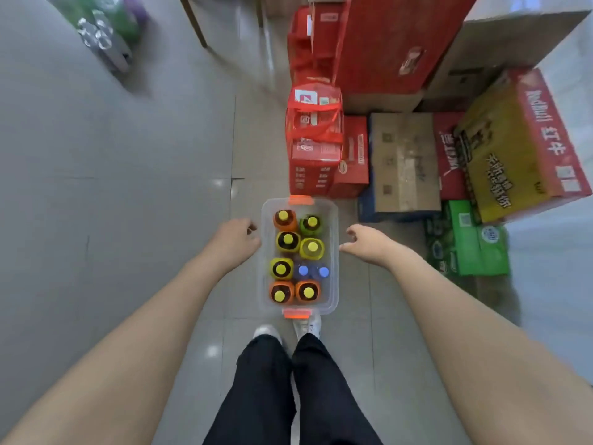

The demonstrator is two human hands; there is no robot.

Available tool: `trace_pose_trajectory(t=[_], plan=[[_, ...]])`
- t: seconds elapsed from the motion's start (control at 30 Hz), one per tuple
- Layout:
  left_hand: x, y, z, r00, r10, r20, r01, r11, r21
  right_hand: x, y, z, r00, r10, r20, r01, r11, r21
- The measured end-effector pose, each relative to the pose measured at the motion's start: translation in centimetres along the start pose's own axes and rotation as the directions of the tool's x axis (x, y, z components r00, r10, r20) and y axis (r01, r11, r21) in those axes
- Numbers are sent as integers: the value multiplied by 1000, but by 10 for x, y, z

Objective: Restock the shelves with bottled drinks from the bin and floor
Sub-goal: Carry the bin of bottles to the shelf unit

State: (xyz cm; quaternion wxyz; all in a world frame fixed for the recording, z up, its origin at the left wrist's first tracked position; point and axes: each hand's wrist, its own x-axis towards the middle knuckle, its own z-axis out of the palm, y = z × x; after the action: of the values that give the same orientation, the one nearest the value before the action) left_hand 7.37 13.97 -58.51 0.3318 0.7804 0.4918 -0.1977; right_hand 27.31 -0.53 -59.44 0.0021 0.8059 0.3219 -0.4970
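Note:
A clear plastic bin with orange clips stands on the floor just ahead of my feet. Several bottled drinks stand upright in it: yellow-capped ones with orange, green and yellow labels and two blue-capped ones. My left hand hangs beside the bin's left wall, fingers curled and apart, holding nothing. My right hand is beside the right wall, fingers spread, thumb tip near the rim. Whether either hand touches the bin I cannot tell.
Red cartons and a red bag stand right behind the bin. Brown, yellow-red and green drink cases are stacked at the right. A wrapped pack of bottles lies at the far left on the grey tiled floor.

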Motion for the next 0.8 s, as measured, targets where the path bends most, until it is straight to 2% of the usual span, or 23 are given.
trace_pose_trajectory(t=[0.2, 0.43, 0.57, 0.7, 0.8], plan=[[62, -44, 63, 999, -33, -17, 32, 997, -68, 73, 39, 58, 995, 101, -26, -96, 986, 133], [133, -100, 159, 992, -79, -96, 53, 968, -247, 152, 84, 145, 970, 206, -129, -165, 947, 275], [166, -125, 202, 980, -111, -166, 49, 939, -339, 194, 100, 176, 940, 259, -221, -164, 913, 373], [197, -143, 242, 967, -125, -223, 37, 932, -360, 236, 114, 202, 924, 283, -259, -137, 874, 466], [216, -150, 267, 951, -166, -260, 31, 890, -456, 261, 127, 221, 909, 306, -282, -111, 831, 545]])
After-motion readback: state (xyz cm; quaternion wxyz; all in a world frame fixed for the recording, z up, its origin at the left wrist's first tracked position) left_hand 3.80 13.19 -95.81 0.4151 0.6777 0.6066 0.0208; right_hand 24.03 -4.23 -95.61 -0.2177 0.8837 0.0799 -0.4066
